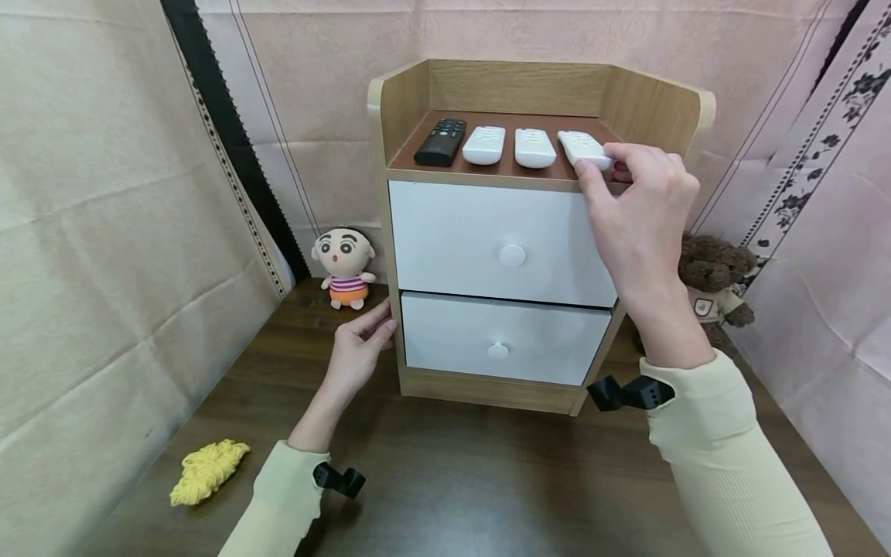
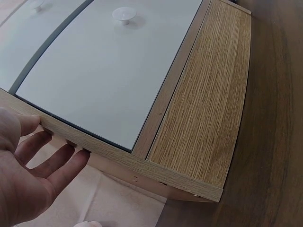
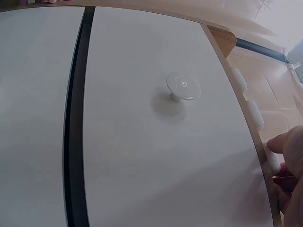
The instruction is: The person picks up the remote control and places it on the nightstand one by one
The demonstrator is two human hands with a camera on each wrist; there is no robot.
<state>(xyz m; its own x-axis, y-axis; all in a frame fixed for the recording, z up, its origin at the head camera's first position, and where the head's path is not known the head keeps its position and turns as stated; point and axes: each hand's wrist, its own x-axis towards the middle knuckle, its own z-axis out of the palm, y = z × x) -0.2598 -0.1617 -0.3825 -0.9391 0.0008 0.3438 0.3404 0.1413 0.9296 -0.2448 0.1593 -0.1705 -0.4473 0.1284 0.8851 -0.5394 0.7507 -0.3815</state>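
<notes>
A small wooden cabinet (image 1: 490,398) with two white drawers stands on the table. On its brown top, a black remote control (image 1: 441,142) and three white remote controls lie in a row: the left one (image 1: 483,145), the middle one (image 1: 534,148) and the right one (image 1: 583,148). My right hand (image 1: 643,201) pinches the rightmost white remote between thumb and fingers at its near end; that remote lies slightly slanted. Low on the cabinet's left side, my left hand (image 1: 358,348) rests its fingertips and thumb against the side and front edge (image 2: 118,156).
A boy doll (image 1: 346,267) in a striped shirt sits left of the cabinet. Behind my right arm is a brown plush bear (image 1: 713,271). A yellow yarn bundle (image 1: 207,470) lies at the table's left. Pale cloth (image 1: 125,193) hangs around the table (image 1: 487,480).
</notes>
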